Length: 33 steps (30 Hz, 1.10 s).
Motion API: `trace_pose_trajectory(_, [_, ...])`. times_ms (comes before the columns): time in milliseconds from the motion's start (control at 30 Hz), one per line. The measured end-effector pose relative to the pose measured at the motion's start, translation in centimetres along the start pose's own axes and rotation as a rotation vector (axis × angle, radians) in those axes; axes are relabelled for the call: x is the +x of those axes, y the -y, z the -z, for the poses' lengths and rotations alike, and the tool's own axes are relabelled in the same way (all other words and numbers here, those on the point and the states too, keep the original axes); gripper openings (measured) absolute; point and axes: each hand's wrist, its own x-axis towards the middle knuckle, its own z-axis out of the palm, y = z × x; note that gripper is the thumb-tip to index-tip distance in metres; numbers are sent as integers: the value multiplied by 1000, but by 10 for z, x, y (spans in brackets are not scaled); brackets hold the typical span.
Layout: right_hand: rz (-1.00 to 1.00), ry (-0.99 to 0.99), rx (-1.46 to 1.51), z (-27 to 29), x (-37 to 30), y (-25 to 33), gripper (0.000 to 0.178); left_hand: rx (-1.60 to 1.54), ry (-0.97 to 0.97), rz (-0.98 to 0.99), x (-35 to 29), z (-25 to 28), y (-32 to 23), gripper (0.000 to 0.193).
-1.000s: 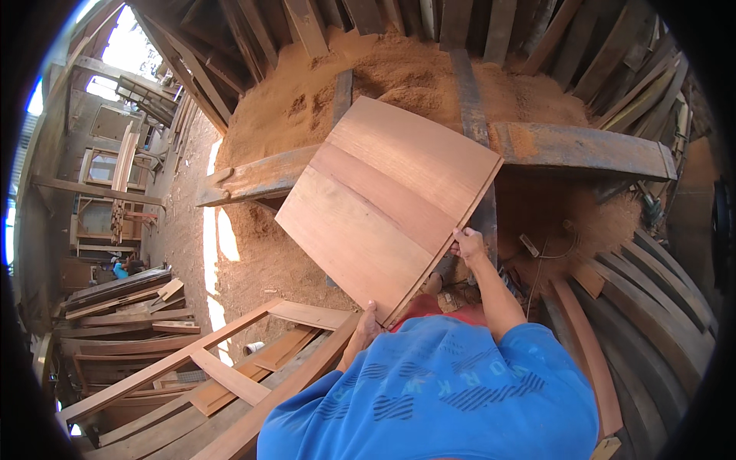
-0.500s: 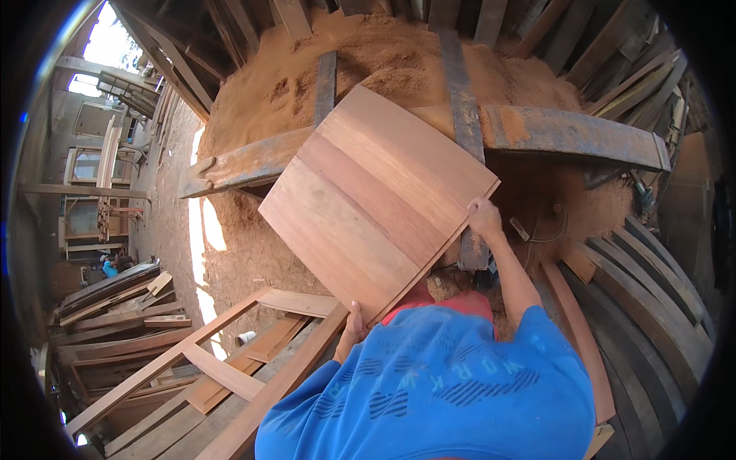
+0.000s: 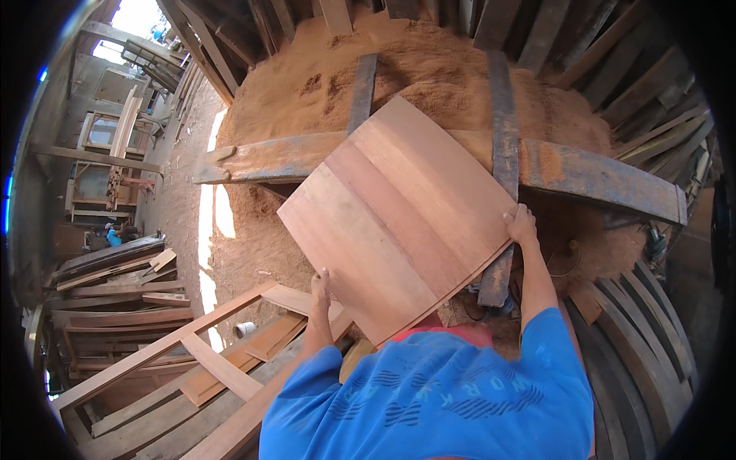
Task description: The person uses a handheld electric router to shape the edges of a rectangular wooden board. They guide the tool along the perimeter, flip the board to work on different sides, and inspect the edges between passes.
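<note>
A large, nearly square wooden panel, made of reddish and paler planks, tilts in front of my body. Along its near edge a second layer shows, perhaps another panel beneath. My right hand grips the right corner, with the fingers partly hidden behind the wood. On the lower left side my left hand holds the edge, thumb side up. The panel's far corner overlaps a grey-brown wooden beam and the boards crossing it.
Sawdust is heaped behind the beam. At the lower left, a wooden frame lies over planks. Stacked boards line the right, with more timber at left. Another person in blue is far off at the left.
My left hand has moved from the panel's near corner farther up its left edge. The panel and my right hand sit slightly lower and farther right in view.
</note>
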Motion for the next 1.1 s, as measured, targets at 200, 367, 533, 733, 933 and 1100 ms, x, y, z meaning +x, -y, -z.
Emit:
trace_pose_trajectory(200, [-51,17,-53,2,-11,-11,65,135,-175,142,21,-31,-27,40])
trace_pose_trajectory(367, [-75,44,-36,2,-38,-27,64,125,-169,139,35,-23,-25,42])
trace_pose_trajectory(533, [-137,-4,-5,-10,-71,-48,62,555,-148,128,74,-22,-23,63])
trace_pose_trajectory(733, [-223,-116,62,-30,-109,-96,61,972,-42,96,89,-84,-90,67])
trace_pose_trajectory(933, [-371,-98,137,-53,-139,-134,63,949,-95,25,88,-157,-147,66])
trace_pose_trajectory(1100, [-386,-100,255,-86,-158,-178,73,932,-83,-54,98,-194,-161,66])
